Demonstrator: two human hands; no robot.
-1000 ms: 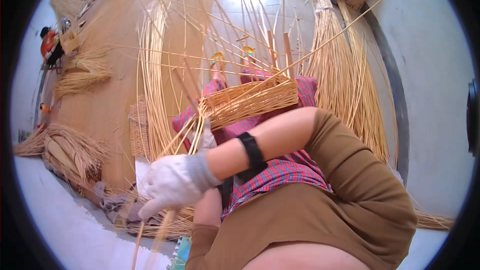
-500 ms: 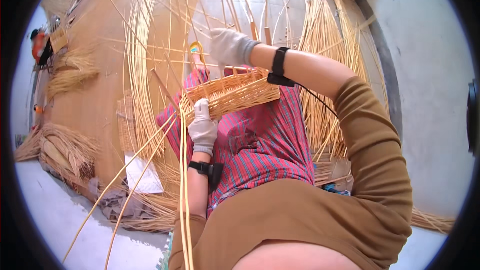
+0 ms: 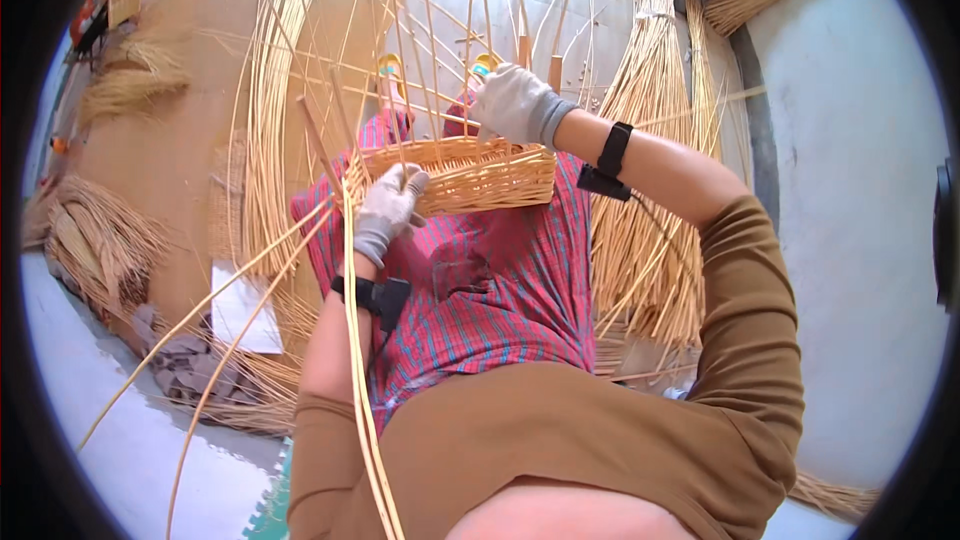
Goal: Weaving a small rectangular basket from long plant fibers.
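A partly woven willow basket (image 3: 490, 187), long and rectangular, rests on my lap over a red striped cloth (image 3: 480, 285). Thin upright rods (image 3: 430, 60) rise from its far side. My left hand (image 3: 393, 202), in a pale glove, is closed on the near wall by the left corner, thumb over the rim. Long pale rods (image 3: 352, 310) trail from that corner toward my body. Above the far right part of the basket is my gloved right hand (image 3: 517, 105), fingers curled; whatever they hold is hidden. Wooden sticks (image 3: 320, 145) stand at the basket's ends.
Loose willow rods (image 3: 275, 130) lie on the floor at left, and a large tied bundle (image 3: 650, 160) lies at right. Further bundles (image 3: 105, 240) sit at far left. A white sheet of paper (image 3: 245, 310) lies near the left rods. A pale wall (image 3: 850, 240) borders the right.
My right hand has moved right along the basket's far side. The basket has turned to lie more level across my lap. The view has shifted, showing both feet.
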